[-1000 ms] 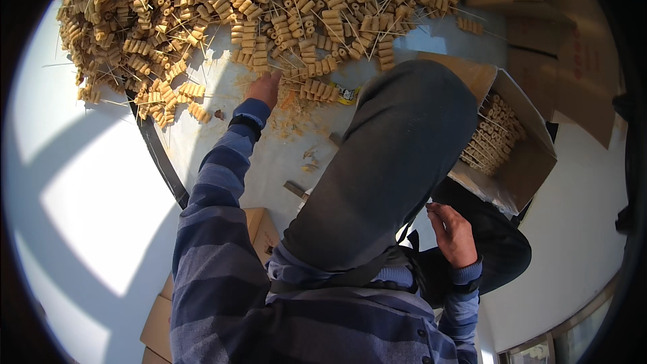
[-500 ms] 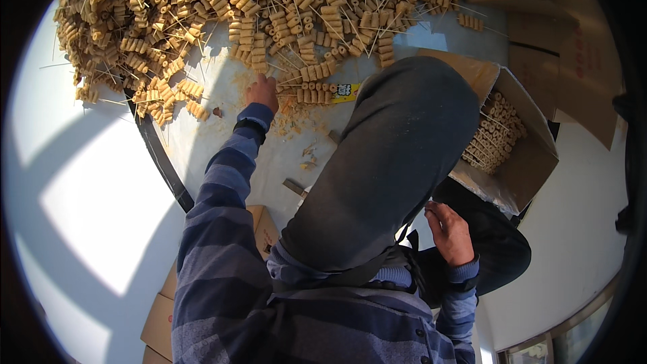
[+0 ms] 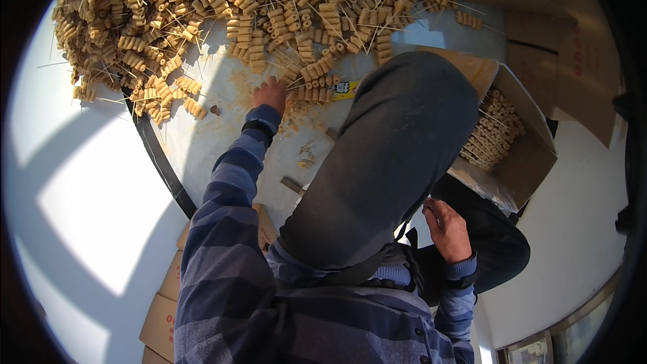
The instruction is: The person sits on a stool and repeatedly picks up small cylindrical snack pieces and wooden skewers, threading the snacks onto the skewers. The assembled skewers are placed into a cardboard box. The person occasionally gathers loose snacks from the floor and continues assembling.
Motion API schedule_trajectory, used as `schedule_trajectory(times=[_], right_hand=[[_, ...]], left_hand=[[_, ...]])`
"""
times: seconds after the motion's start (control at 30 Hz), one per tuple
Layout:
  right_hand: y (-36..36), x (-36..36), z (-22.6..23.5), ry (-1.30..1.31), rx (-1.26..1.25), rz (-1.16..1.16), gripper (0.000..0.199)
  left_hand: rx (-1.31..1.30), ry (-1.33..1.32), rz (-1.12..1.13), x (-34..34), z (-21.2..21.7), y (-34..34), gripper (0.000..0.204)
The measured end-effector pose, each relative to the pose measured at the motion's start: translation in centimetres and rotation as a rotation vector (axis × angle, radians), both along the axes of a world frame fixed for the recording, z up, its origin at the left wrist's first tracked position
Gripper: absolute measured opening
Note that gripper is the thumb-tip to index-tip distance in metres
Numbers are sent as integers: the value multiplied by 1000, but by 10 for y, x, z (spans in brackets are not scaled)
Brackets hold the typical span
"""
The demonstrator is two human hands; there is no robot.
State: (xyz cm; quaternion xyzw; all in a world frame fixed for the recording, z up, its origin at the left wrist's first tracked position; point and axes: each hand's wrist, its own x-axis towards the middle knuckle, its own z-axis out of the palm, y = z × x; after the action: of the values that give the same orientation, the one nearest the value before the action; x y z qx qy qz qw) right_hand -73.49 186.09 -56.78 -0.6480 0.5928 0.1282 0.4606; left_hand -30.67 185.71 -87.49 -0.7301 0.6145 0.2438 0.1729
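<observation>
A big heap of skewers (image 3: 259, 23), tan ridged rolls on thin pale sticks, covers the far part of the table. At its near edge, my left hand (image 3: 269, 96) is over the tabletop with fingers bent, close to the sticks of a few skewers (image 3: 315, 81) lying together. Whether it pinches a stick is hidden. A yellow printed packet (image 3: 344, 91) lies partly under those skewers, beside my raised knee. My right hand (image 3: 447, 230) is by my lap at the right, fingers curled and tips together; what they hold, if anything, does not show.
An open cardboard box (image 3: 529, 155) stands right of my knee, with neatly stacked skewers (image 3: 495, 131) inside. Orange-brown crumbs (image 3: 296, 118) are scattered on the tabletop (image 3: 222, 131). Folded cardboard (image 3: 583, 67) lies at the far right, and more boxes (image 3: 160, 317) are below left.
My left hand has shifted slightly right and nearer, up to the sticks of the skewers beside the packet. My right hand has hardly moved.
</observation>
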Motion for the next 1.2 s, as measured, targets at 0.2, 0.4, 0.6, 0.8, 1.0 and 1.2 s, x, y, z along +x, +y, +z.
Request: schedule_trajectory(times=[0.2,0.4,0.6,0.8,1.0,1.2], right_hand=[[3,-1,-4,-14,-12,-3,20],[4,0,-6,-5,-25,27,19],[3,3,-6,7,-24,54,19],[4,4,-4,1,-31,30,19],[6,3,-5,11,-50,65,18],[12,1,-8,-4,-98,65,20]], left_hand=[[-3,57,-56,2,4,6,18],[-7,179,142,39,7,52,20],[-4,269,489,45,-13,73,27],[99,164,624,22,-36,80,33],[68,146,514,19,-45,81,32],[7,557,639,42,35,78,25]])
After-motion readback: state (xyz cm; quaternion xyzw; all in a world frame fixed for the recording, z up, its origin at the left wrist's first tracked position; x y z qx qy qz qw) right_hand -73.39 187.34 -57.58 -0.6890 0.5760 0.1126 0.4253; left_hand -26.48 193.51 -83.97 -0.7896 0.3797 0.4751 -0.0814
